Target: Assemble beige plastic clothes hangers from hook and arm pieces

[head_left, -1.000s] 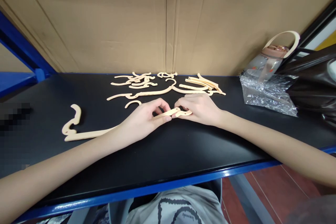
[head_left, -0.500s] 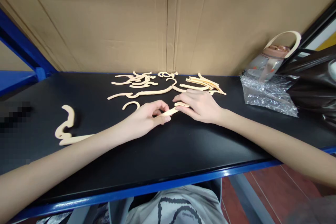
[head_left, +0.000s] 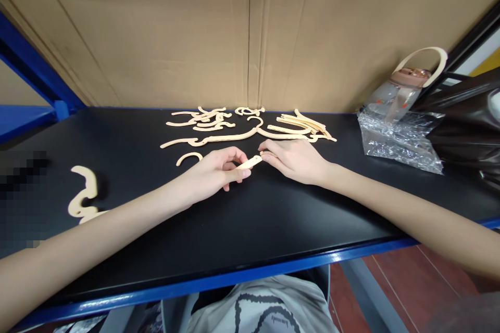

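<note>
My left hand (head_left: pixel 222 170) pinches the end of a cream hanger half (head_left: pixel 253 161) between thumb and fingers. A rounded tip with a small hole sticks out toward the right. Behind my left wrist a cream hook (head_left: pixel 189 157) shows, and a curved, notched piece (head_left: pixel 83 192) extends beyond my left forearm; the forearm hides how they join. My right hand (head_left: pixel 297 160), palm down, has its fingers closed on another cream hanger piece (head_left: pixel 267 153), mostly covered by the hand. The two held ends are very close together.
An assembled hanger (head_left: pixel 230 137) lies across the black table (head_left: pixel 250 229). Behind it are several notched end pieces (head_left: pixel 213 117), hooks (head_left: pixel 250 111) and a stack of hanger bars (head_left: pixel 300 122). At right stand a handled bottle (head_left: pixel 402 93) and clear plastic wrap (head_left: pixel 398 138). Cardboard (head_left: pixel 156 36) backs the table.
My left hand has shifted slightly left with its hanger half, whose holed tip now shows. The curved end piece and hook moved left with it. My right hand has moved slightly and covers more of its piece.
</note>
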{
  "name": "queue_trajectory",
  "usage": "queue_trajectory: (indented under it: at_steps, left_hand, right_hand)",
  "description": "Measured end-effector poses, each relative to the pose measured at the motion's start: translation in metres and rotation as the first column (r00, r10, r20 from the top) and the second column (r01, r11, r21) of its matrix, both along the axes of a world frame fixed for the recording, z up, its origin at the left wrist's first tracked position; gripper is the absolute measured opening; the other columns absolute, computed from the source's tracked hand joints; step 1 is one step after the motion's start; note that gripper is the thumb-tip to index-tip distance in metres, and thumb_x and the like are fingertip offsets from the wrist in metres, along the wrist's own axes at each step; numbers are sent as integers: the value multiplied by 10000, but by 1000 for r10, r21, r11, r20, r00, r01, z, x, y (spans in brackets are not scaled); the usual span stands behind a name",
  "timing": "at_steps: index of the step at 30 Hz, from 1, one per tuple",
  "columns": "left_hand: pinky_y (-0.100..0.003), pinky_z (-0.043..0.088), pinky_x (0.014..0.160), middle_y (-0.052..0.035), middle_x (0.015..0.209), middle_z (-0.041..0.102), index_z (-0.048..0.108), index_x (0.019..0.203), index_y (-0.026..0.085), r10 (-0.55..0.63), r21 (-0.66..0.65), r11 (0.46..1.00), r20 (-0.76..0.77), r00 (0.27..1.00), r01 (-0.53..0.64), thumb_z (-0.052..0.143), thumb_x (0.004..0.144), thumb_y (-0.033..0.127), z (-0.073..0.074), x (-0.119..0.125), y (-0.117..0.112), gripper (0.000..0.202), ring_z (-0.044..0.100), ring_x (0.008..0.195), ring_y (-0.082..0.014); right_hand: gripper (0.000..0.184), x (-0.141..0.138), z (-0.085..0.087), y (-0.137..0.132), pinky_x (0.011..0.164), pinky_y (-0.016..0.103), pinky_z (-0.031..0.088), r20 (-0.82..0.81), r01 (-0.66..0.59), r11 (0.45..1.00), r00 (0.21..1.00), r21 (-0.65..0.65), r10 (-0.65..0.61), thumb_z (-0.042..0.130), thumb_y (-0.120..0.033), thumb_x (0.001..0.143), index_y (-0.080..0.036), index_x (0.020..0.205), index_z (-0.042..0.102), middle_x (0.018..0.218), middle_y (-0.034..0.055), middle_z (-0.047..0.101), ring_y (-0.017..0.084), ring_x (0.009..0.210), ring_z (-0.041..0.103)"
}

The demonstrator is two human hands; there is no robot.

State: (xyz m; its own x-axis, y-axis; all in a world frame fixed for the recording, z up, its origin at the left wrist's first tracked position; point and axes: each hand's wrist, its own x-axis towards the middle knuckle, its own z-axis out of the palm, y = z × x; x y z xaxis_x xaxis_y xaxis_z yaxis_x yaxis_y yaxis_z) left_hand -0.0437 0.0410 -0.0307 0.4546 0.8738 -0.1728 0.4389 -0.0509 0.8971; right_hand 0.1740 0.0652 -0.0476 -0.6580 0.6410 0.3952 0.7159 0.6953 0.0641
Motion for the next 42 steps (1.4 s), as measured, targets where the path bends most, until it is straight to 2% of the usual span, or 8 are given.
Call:
queue_trajectory:
  at_steps: [6,9,12,17,25,42]
  left_hand:
    - [-204,375,509,53,651,525,523,856,183,26,-9,1000,12,1000,-26,640,747,363,1,1,0,241,455,577,-90]
    - [-206,378,511,49,662,535,525,854,183,27,-6,1000,10,1000,-27,643,746,370,2,1,1,247,464,586,-93]
    - [-207,382,515,49,661,540,529,857,183,30,-1,1000,3,1000,-30,644,747,370,1,1,1,246,467,583,-92]
    - [-203,382,512,53,646,540,533,853,182,32,5,999,3,999,-32,642,752,352,1,2,1,226,468,570,-88]
    - [-209,389,512,53,647,536,537,848,185,27,14,1000,5,1000,-27,643,753,347,1,-1,0,216,473,573,-92]
    - [-220,393,513,53,633,525,522,848,181,7,17,1000,8,1000,-7,639,753,353,1,0,-1,229,474,571,-98]
  right_hand:
    - [372,-1,1,-3,545,266,256,-3,-72,997,997,12,72,281,-326,1008,-149,993,608,798,34,660,132,659,563]
    - [389,0,0,-2,561,268,271,-14,-114,993,993,42,114,313,-392,1000,-150,974,616,815,33,660,139,697,572]
    - [419,0,-1,-1,570,271,277,-5,-107,992,994,64,108,329,-449,994,-156,974,629,846,35,667,144,730,580]
    - [432,-3,-2,-2,608,280,301,20,-77,985,997,153,75,346,-456,990,-156,968,656,833,44,663,151,744,576]
    - [421,-4,0,-3,681,295,320,57,-100,947,995,307,87,379,-461,979,-166,937,676,776,41,647,162,752,561]
    - [296,-1,0,-1,653,270,332,84,-215,847,976,486,199,486,-350,957,-153,863,686,694,0,641,138,690,570]
